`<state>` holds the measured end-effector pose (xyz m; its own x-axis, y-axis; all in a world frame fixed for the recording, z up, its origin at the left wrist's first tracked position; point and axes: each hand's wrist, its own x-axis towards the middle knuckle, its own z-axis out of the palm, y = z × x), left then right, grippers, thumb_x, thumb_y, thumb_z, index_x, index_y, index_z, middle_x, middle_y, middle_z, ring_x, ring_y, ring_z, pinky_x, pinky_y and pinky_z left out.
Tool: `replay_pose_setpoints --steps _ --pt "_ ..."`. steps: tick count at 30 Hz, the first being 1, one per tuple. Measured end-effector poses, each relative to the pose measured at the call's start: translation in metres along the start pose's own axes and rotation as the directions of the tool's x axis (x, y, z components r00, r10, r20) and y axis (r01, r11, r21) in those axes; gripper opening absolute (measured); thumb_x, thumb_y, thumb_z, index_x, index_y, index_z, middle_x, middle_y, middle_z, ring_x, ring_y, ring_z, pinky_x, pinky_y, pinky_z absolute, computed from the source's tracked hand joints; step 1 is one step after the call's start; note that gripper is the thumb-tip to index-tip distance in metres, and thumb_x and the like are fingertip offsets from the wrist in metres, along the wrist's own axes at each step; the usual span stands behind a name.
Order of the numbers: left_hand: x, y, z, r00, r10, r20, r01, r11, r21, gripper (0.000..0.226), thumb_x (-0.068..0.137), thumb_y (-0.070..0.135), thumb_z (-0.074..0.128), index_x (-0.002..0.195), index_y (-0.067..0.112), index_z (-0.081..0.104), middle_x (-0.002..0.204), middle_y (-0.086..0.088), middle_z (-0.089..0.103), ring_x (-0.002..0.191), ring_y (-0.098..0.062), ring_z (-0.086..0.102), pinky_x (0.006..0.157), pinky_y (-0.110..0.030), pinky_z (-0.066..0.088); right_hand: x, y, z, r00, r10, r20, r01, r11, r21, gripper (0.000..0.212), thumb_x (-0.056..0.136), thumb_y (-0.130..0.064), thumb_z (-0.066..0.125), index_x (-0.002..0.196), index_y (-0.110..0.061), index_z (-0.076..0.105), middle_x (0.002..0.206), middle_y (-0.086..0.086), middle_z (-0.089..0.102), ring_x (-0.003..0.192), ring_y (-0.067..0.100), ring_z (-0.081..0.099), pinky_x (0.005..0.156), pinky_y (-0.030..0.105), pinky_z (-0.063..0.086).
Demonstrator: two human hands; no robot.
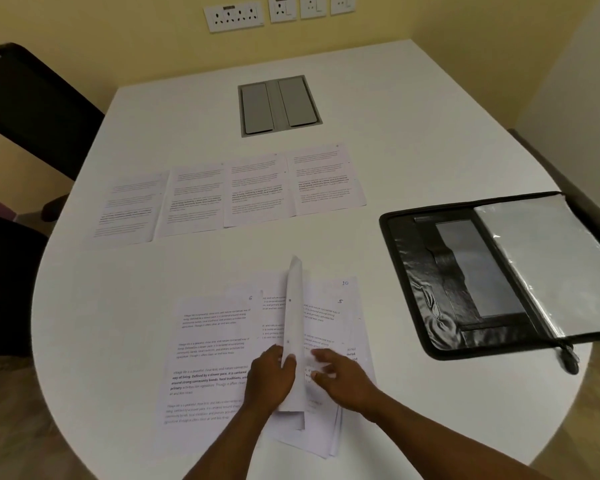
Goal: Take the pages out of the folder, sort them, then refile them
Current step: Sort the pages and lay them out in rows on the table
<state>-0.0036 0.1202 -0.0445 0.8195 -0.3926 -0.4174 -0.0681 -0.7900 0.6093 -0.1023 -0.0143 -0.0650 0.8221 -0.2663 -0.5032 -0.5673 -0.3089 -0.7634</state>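
Head view: the left hand (269, 374) grips a curled white page (294, 327) upright over the loose pile (329, 344), lower centre. The right hand (343, 377) rests spread-fingered on that pile. The glossy black folder (426, 282) lies open at right on the desk (395, 133).

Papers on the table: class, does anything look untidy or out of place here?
Yes. The near pile is fanned askew, corners sticking out, unlike the neat row of four pages behind. The left hand holds one page curled up on edge.
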Motion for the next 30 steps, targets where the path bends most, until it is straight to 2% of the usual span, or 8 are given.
replay_pose_setpoints --steps 2,4,7,11,17,20,25,30 --pt "0.002 -0.001 -0.001 1.0 -0.014 -0.005 0.014 1.0 0.016 0.027 0.098 0.03 0.051 0.113 0.011 0.063 0.115 -0.004 0.068 0.105 -0.019 0.063 0.077 -0.017 0.041 0.003 0.008 0.002 0.945 0.136 -0.297 -0.144 0.989 -0.007 0.043 0.092 -0.024 0.063 0.132 -0.015 0.051 0.127 0.001 0.058 0.111 0.015 0.057 0.095 0.023 0.044" --pt "0.002 -0.001 0.0 1.0 -0.024 -0.002 0.024 0.999 0.025 0.027 0.098 0.029 0.05 0.11 0.009 0.063 0.114 -0.004 0.067 0.107 -0.02 0.062 0.079 -0.018 0.04 0.006 0.01 0.0 0.872 0.269 -0.409 -0.24 0.963 0.121 0.031 0.09 -0.02 0.064 0.118 -0.011 0.055 0.109 0.004 0.062 0.097 0.017 0.059 0.083 0.024 0.047" --pt "0.002 0.001 0.0 1.0 -0.022 -0.012 0.023 0.999 0.041 0.029 0.099 0.03 0.048 0.113 0.008 0.062 0.114 -0.004 0.067 0.108 -0.02 0.061 0.079 -0.018 0.04 0.008 0.009 -0.003 0.865 0.333 -0.376 -0.278 0.941 0.194 0.016 0.089 -0.018 0.065 0.102 -0.012 0.058 0.088 -0.001 0.061 0.079 0.013 0.057 0.066 0.02 0.044" --pt "0.001 0.004 -0.001 1.0 -0.029 -0.005 0.029 0.999 0.045 0.029 0.1 0.03 0.047 0.115 0.009 0.061 0.116 -0.002 0.066 0.108 -0.018 0.062 0.077 -0.015 0.039 0.012 0.007 -0.001 0.871 0.288 -0.399 -0.251 0.957 0.142 0.016 0.087 -0.021 0.068 0.097 -0.017 0.056 0.09 -0.001 0.063 0.081 0.014 0.061 0.077 0.027 0.053" --pt "0.0 0.005 -0.002 0.999 -0.042 0.005 0.041 0.999 0.032 0.031 0.1 0.031 0.047 0.12 0.011 0.06 0.12 -0.004 0.065 0.11 -0.019 0.061 0.082 -0.016 0.04 0.017 -0.001 0.004 0.879 0.26 -0.401 -0.208 0.963 0.169 0.039 0.089 -0.029 0.069 0.121 -0.022 0.049 0.105 0.0 0.066 0.091 0.015 0.066 0.08 0.025 0.052" --pt "0.0 0.005 -0.002 0.999 -0.038 -0.004 0.038 0.998 0.041 0.031 0.1 0.03 0.047 0.12 0.011 0.06 0.12 -0.004 0.065 0.11 -0.019 0.061 0.081 -0.016 0.038 0.018 -0.004 0.003 0.868 0.239 -0.435 -0.211 0.971 0.112 0.019 0.089 -0.033 0.067 0.094 -0.023 0.052 0.09 -0.005 0.064 0.074 0.007 0.061 0.068 0.018 0.05" --pt "-0.001 0.007 -0.002 0.999 -0.039 -0.017 0.04 0.998 0.056 0.033 0.1 0.029 0.046 0.123 0.008 0.059 0.122 -0.007 0.063 0.113 -0.022 0.059 0.082 -0.017 0.036 0.02 -0.004 0.003 0.86 0.252 -0.443 -0.236 0.967 0.092 0.027 0.089 -0.035 0.068 0.072 -0.021 0.053 0.072 -0.009 0.061 0.065 0.008 0.06 0.061 0.022 0.051" --pt "0.0 0.01 -0.003 0.998 -0.044 -0.047 0.047 0.997 0.062 0.035 0.101 0.026 0.044 0.122 0.002 0.057 0.125 -0.008 0.061 0.115 -0.025 0.058 0.083 -0.018 0.035 0.021 0.0 -0.004 0.847 0.298 -0.441 -0.258 0.955 0.15 0.04 0.091 -0.031 0.066 0.058 -0.014 0.051 0.067 0.001 0.066 0.062 0.017 0.063 0.065 0.032 0.056"
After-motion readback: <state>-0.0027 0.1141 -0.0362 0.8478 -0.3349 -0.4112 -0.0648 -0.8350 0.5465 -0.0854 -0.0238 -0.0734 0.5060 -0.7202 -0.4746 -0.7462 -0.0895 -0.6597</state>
